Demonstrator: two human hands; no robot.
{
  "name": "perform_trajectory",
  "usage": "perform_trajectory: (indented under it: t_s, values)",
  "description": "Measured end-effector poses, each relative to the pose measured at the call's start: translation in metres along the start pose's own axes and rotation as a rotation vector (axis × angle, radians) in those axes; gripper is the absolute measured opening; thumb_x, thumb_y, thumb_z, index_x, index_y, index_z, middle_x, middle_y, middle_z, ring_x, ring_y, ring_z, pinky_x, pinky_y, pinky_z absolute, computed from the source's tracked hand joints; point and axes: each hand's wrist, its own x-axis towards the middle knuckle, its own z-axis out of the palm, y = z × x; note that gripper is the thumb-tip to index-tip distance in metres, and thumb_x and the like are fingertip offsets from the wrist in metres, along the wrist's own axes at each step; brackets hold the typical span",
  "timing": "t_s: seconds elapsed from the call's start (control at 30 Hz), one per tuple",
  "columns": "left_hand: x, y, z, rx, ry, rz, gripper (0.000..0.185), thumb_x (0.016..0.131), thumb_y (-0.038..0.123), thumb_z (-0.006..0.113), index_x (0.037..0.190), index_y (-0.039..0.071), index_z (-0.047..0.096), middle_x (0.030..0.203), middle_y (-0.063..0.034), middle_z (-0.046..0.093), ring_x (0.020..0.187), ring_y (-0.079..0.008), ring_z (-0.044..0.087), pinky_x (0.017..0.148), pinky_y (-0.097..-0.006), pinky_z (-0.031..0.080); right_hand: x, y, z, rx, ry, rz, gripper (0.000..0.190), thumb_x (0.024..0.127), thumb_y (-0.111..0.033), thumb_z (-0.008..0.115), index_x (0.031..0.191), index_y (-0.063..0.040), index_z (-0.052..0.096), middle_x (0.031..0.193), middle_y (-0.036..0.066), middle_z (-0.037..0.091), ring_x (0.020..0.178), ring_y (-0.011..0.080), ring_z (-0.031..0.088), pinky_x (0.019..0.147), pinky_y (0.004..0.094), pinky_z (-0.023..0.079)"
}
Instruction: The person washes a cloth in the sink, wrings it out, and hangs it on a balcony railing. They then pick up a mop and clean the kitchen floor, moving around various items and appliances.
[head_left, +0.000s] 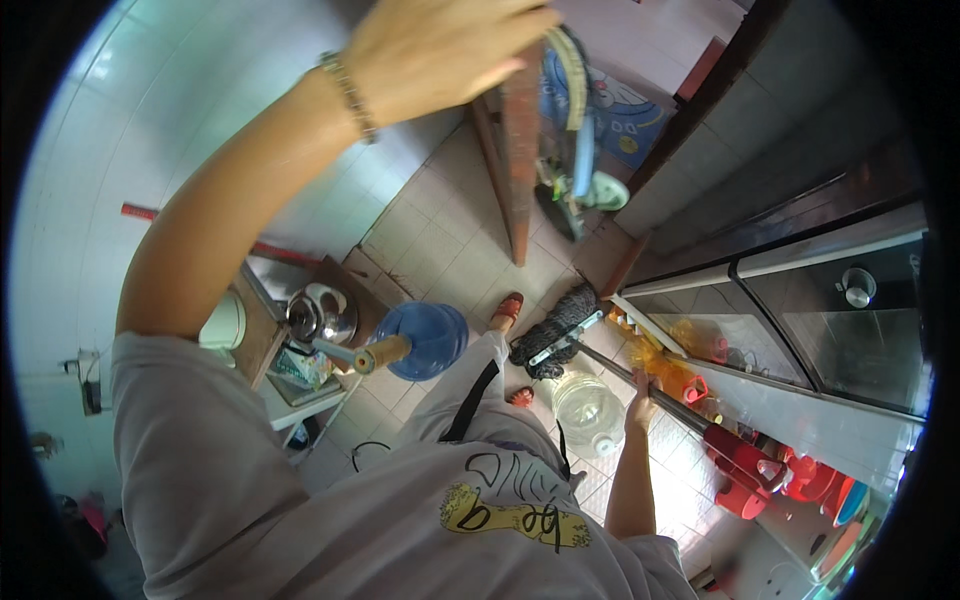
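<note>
My left hand (450, 64), with a beaded bracelet at the wrist, reaches up to the edge of a brown wooden door (521, 150). Its fingers close over that edge, partly cut off by the picture's top. Lower on the right, my right hand (641, 401) grips the metal handle of a mop (611, 365). The dark grey mop head (559, 326) is by my feet, clamped in a metal bar. The handle slants back to a red grip section (739, 454). Beside the door hang blurred yellowish and blue straps (574, 82).
A blue water jug (439, 341) and a clear jug (589, 412) stand near my legs. At left, a steel kettle (322, 311) sits by a counter. A glass-fronted cabinet (840, 322) and red plastic ware (802, 476) line the right. Beyond the door lies a blue printed mat (637, 131).
</note>
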Motion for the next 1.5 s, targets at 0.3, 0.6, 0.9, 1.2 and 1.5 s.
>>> perform_trajectory:
  t_s: [0.3, 0.6, 0.9, 1.2, 1.5]
  values:
    - [-0.168, -0.051, -0.097, 0.049, -0.332, -0.196, 0.037, 0.078, 0.008, 0.064, 0.114, 0.012, 0.059, 0.133, -0.0063, 0.047, 0.128, -0.0294, 0.037, 0.103, -0.053, 0.03, -0.01, 0.007, -0.025, -0.181, -0.075, -0.037, 0.02, 0.089, -0.019, 0.058, 0.079, -0.002, 0.053, 0.082, 0.008, 0.06, 0.083, 0.0158, 0.056, 0.083, 0.0311, 0.045]
    - [-0.291, -0.12, -0.115, 0.174, -0.482, -0.446, 0.034, 0.078, 0.009, 0.061, 0.112, 0.009, 0.06, 0.131, -0.0067, 0.047, 0.129, -0.029, 0.035, 0.105, -0.049, 0.029, -0.007, 0.013, -0.002, -0.079, -0.043, -0.069, 0.019, 0.089, -0.016, 0.058, 0.078, -0.002, 0.051, 0.083, 0.009, 0.06, 0.084, 0.0172, 0.057, 0.083, 0.0327, 0.046]
    - [-0.374, -0.183, -0.084, 0.693, -0.827, -0.612, 0.049, 0.084, 0.03, 0.055, 0.13, 0.015, 0.049, 0.142, -0.0073, 0.036, 0.134, -0.0285, 0.029, 0.104, -0.0518, 0.029, -0.002, 0.0, 0.034, -0.115, -0.019, -0.065, 0.021, 0.087, -0.017, 0.059, 0.073, -0.003, 0.052, 0.078, 0.009, 0.06, 0.083, 0.0171, 0.057, 0.083, 0.0326, 0.044]
    - [-0.443, -0.253, -0.034, 0.898, -1.23, -0.838, 0.071, 0.083, 0.062, 0.046, 0.144, 0.035, 0.021, 0.146, -0.0176, 0.026, 0.134, -0.0367, 0.026, 0.098, -0.0607, 0.029, 0.001, -0.005, 0.069, -0.209, -0.007, -0.047, 0.024, 0.087, -0.02, 0.059, 0.072, -0.003, 0.051, 0.078, 0.008, 0.059, 0.085, 0.018, 0.057, 0.085, 0.0324, 0.042]
    - [-0.483, -0.268, -0.007, 0.946, -1.212, -0.907, 0.076, 0.081, 0.072, 0.037, 0.144, 0.033, 0.022, 0.145, -0.0247, 0.023, 0.134, -0.0393, 0.023, 0.1, -0.0602, 0.025, 0.017, -0.006, 0.109, -0.17, -0.023, -0.002, 0.019, 0.088, -0.017, 0.059, 0.075, -0.005, 0.051, 0.078, 0.006, 0.057, 0.086, 0.0183, 0.057, 0.086, 0.0333, 0.043]
